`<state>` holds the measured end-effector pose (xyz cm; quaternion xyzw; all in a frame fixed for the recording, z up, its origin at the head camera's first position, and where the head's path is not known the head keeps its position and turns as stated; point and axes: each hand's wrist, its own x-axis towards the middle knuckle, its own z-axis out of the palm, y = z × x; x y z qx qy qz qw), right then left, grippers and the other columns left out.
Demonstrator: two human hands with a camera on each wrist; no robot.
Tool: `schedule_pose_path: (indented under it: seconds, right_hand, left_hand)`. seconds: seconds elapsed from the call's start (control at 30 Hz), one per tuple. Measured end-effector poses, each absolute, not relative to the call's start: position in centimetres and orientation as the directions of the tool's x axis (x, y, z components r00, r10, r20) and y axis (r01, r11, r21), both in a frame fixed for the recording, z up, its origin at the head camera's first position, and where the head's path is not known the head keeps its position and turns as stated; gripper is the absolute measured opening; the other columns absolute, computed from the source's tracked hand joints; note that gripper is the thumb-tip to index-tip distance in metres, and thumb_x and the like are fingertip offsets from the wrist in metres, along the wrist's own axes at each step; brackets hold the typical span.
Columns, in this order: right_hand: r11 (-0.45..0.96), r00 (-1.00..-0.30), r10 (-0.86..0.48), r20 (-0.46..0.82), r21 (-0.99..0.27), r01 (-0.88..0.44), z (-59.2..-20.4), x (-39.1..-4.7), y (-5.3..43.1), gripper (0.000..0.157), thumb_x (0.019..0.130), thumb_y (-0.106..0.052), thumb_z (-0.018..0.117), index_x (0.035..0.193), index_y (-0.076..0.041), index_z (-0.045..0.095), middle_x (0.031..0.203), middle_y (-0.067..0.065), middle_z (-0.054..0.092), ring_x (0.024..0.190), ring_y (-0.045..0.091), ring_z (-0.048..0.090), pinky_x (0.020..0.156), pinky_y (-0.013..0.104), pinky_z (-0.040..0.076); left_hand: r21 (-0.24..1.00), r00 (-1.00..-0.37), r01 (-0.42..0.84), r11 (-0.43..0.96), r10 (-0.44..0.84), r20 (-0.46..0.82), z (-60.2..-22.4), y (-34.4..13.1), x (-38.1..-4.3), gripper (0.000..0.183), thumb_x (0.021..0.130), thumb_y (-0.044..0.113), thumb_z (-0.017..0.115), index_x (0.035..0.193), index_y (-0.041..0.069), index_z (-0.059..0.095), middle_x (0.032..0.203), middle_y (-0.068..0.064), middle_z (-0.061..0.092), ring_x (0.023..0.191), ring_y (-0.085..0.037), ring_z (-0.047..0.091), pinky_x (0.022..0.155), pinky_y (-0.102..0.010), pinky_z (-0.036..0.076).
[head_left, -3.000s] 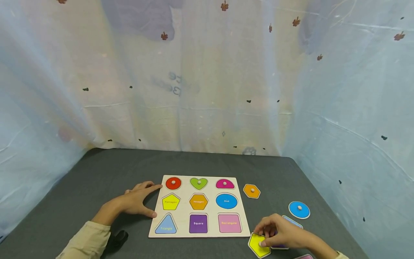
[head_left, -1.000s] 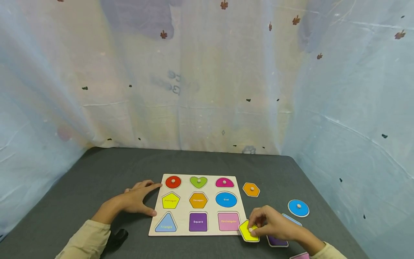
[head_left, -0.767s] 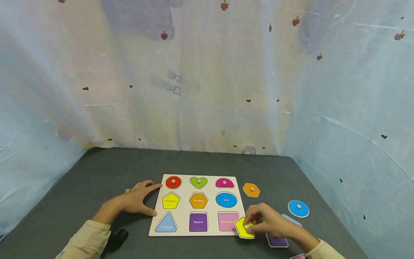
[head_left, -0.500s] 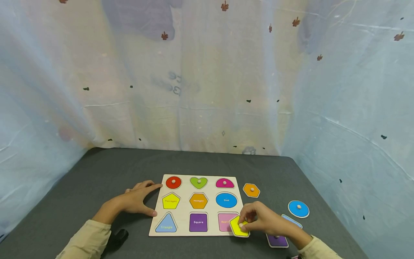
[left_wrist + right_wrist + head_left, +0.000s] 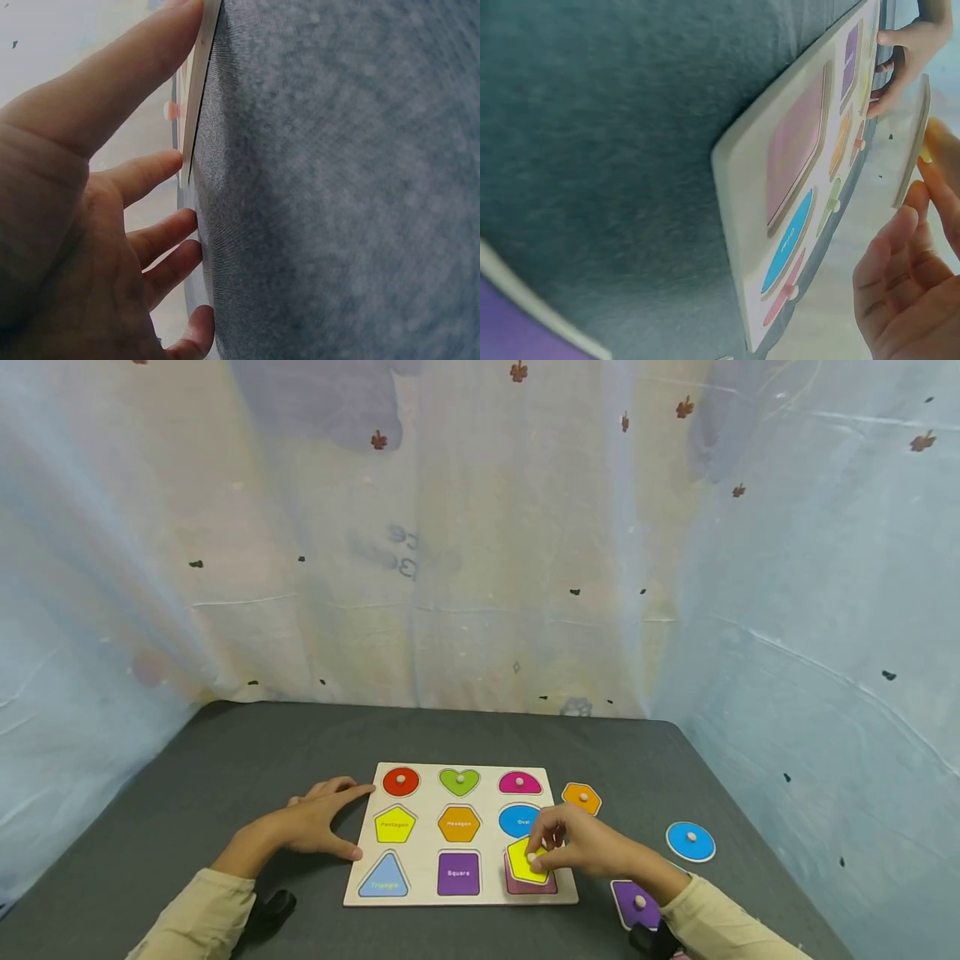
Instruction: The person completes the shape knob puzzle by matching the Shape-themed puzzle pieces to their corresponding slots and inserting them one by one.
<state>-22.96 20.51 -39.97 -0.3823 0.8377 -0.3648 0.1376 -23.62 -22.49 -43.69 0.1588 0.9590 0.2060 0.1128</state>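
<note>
My right hand (image 5: pixel 581 843) pinches the small knob of a yellow pentagon puzzle piece (image 5: pixel 519 860), holding it raised over the lower right of the puzzle board (image 5: pixel 423 893). The piece shades the pink rectangle recess (image 5: pixel 534 888) and overlaps part of it. In the right wrist view the pentagon piece (image 5: pixel 913 146) appears edge-on, above the board's surface. At the board's left edge, my left hand (image 5: pixel 318 822) rests with thumb and index finger spread and touching it. Its fingers (image 5: pixel 154 176) are extended in the left wrist view. The yellow Pentagon recess (image 5: pixel 394 825) is in the left column.
Red circle (image 5: pixel 401 782), green heart (image 5: pixel 459 783) and magenta half-circle (image 5: pixel 520 784) pieces sit in the board's top row. Right of the board lie an orange hexagon piece (image 5: pixel 577 794), a blue oval piece (image 5: pixel 691 842) and a purple square piece (image 5: pixel 628 902), partly hidden by the right sleeve.
My right hand has carried the yellow pentagon piece left and away from me, from beside the board's near right corner to over the rectangle recess. The left hand has stayed still.
</note>
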Motion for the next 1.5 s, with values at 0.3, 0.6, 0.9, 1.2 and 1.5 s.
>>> schedule_pose_path:
  seconds: [0.3, 0.6, 0.9, 1.2, 1.5]
  right_hand:
    - [0.429, -0.648, -0.759, 0.064, -0.698, -0.573, -39.7, -24.0, 18.6, 0.006, 0.087, -0.018, 0.08, 0.089, -0.014, 0.077, 0.083, 0.001, 0.068, 0.071, 0.001, 0.052, 0.068, 0.022, 0.051]
    - [0.405, -0.64, -0.763, 0.093, -0.702, -0.585, -39.5, -24.6, 16.8, 0.006, 0.086, -0.013, 0.08, 0.087, -0.009, 0.076, 0.078, 0.003, 0.066, 0.071, 0.003, 0.052, 0.069, 0.023, 0.051]
    - [0.404, -0.643, -0.758, 0.11, -0.695, -0.594, -39.2, -25.4, 15.5, 0.006, 0.085, -0.012, 0.081, 0.089, -0.01, 0.077, 0.08, 0.004, 0.066, 0.071, 0.003, 0.052, 0.07, 0.024, 0.053]
    - [0.425, -0.651, -0.751, 0.111, -0.674, -0.604, -39.1, -26.5, 14.4, 0.006, 0.087, -0.015, 0.08, 0.088, -0.009, 0.077, 0.084, 0.005, 0.068, 0.073, 0.005, 0.051, 0.067, 0.023, 0.05]
    - [0.434, -0.652, -0.751, 0.105, -0.665, -0.608, -38.8, -27.1, 12.9, 0.006, 0.088, -0.015, 0.079, 0.09, -0.01, 0.077, 0.086, 0.003, 0.071, 0.073, 0.007, 0.053, 0.067, 0.023, 0.049]
  left_hand:
    - [0.433, -0.925, 0.255, 0.865, 0.348, -0.151, -43.8, -22.4, -23.7, 0.105, 0.07, 0.056, 0.087, 0.156, 0.02, 0.038, 0.154, -0.02, 0.037, 0.138, -0.046, 0.036, 0.094, -0.072, 0.033]
    - [0.435, -0.926, 0.251, 0.865, 0.345, -0.152, -43.5, -22.4, -23.5, 0.104, 0.071, 0.054, 0.087, 0.156, 0.02, 0.038, 0.154, -0.02, 0.036, 0.137, -0.045, 0.036, 0.094, -0.072, 0.033]
    - [0.437, -0.922, 0.265, 0.859, 0.359, -0.146, -43.6, -22.6, -23.5, 0.104, 0.071, 0.054, 0.087, 0.156, 0.018, 0.038, 0.153, -0.022, 0.036, 0.136, -0.047, 0.036, 0.092, -0.072, 0.033]
    - [0.43, -0.921, 0.261, 0.864, 0.356, -0.156, -43.6, -22.5, -23.6, 0.106, 0.071, 0.057, 0.086, 0.156, 0.018, 0.037, 0.153, -0.021, 0.036, 0.136, -0.046, 0.036, 0.093, -0.072, 0.033]
    - [0.438, -0.924, 0.256, 0.862, 0.351, -0.152, -43.6, -22.4, -23.6, 0.104, 0.071, 0.053, 0.087, 0.156, 0.019, 0.038, 0.153, -0.02, 0.037, 0.136, -0.045, 0.037, 0.092, -0.071, 0.034]
